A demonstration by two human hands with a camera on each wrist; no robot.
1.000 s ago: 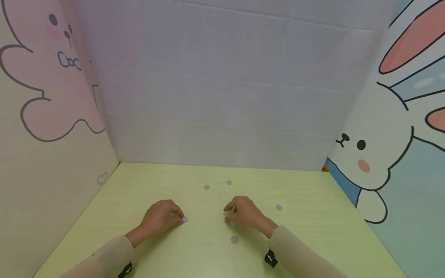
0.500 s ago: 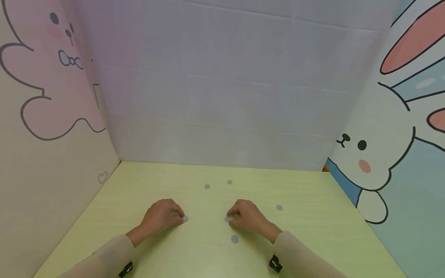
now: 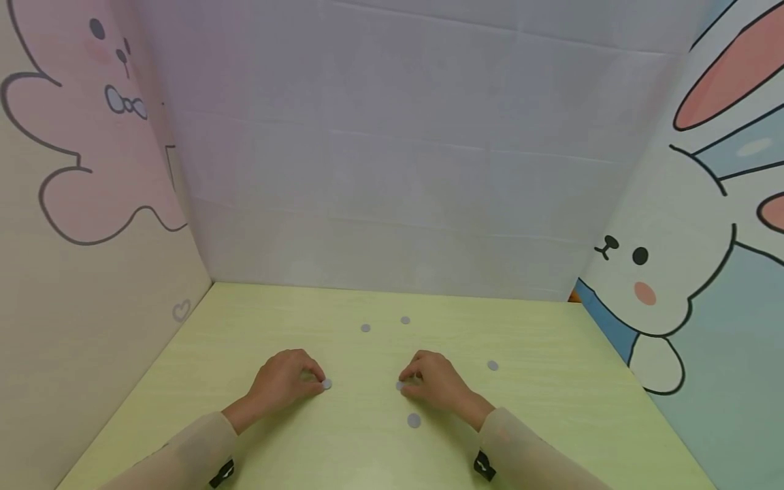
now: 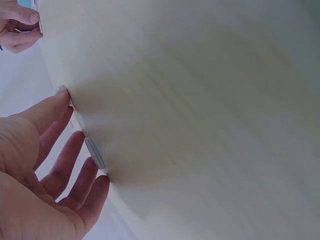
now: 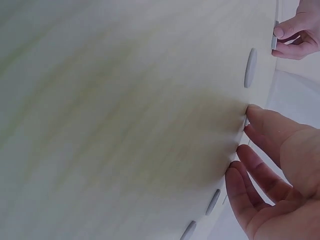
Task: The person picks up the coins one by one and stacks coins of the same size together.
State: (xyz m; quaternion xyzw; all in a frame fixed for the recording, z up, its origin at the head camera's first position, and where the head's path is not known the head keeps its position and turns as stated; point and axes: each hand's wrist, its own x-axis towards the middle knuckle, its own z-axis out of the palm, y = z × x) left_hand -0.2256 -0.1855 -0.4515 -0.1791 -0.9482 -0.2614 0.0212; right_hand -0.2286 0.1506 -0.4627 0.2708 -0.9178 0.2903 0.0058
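1. Two hands are at work, both grasping. The left hand (image 3: pixel 280 382) pinches the left disc (image 3: pixel 327 384) between thumb and forefinger, to the left of and beyond the near disc (image 3: pixel 414 420), the loose grey round closest to the person.
2. Just beyond the near disc and slightly to its left, the right hand (image 3: pixel 437 382) pinches the right disc (image 3: pixel 400 386). Both grips use fingertips at the rim — likely because such thin pieces offer little else to hold.
3. In the left wrist view, a layered-looking disc (image 4: pixel 95 153) sits by the left hand's other fingers, to the left of the near disc. The head view does not show it, presumably because the hand covers it; whether it is held or merely alongside, I cannot tell.
4. Three more loose pieces lie flat: the back-left disc (image 3: pixel 365 328) and the back-middle disc (image 3: pixel 405 320) well beyond the near disc, the side disc (image 3: pixel 493 365) beyond it to the right. Their gaps would leave fingers room around each.
5. Sleeves (image 3: pixel 184 449) enter over the pale counter (image 3: pixel 551 422) from either side of the near disc — an approach that probably stops the arms crossing.
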